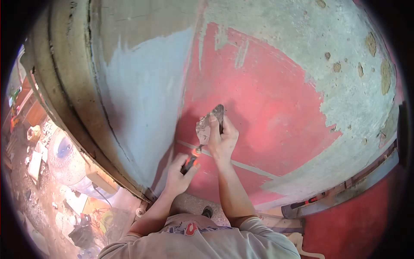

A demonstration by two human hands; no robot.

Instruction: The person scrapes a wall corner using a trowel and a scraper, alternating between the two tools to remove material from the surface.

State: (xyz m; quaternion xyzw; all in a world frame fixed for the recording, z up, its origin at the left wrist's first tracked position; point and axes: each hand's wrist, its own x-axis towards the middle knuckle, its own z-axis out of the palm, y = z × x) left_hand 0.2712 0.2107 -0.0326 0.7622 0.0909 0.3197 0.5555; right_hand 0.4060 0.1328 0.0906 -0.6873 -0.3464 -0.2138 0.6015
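Note:
In front of the wall corner, my left hand (177, 176) is closed round the black and orange handle of a putty knife (189, 162). The knife's blade (202, 129) points up and away from me, smeared with pale residue. My right hand (224, 137) is just beyond it, its fingers closed on a dark flat piece (219, 113) with a straight edge and pointed top. That piece overlaps the blade in this view, and my thumb lies across its face. Behind both hands is the red painted wall (263, 95), with a grey line running across it low down.
Left of the corner, the wall has a pale blue patch (151, 69) beside a worn door frame (64, 86). Bare, pitted plaster (353, 82) surrounds the red. A scraper (306, 202) with a red and black handle lies at lower right. Rubble and bags (64, 159) cover the floor at left.

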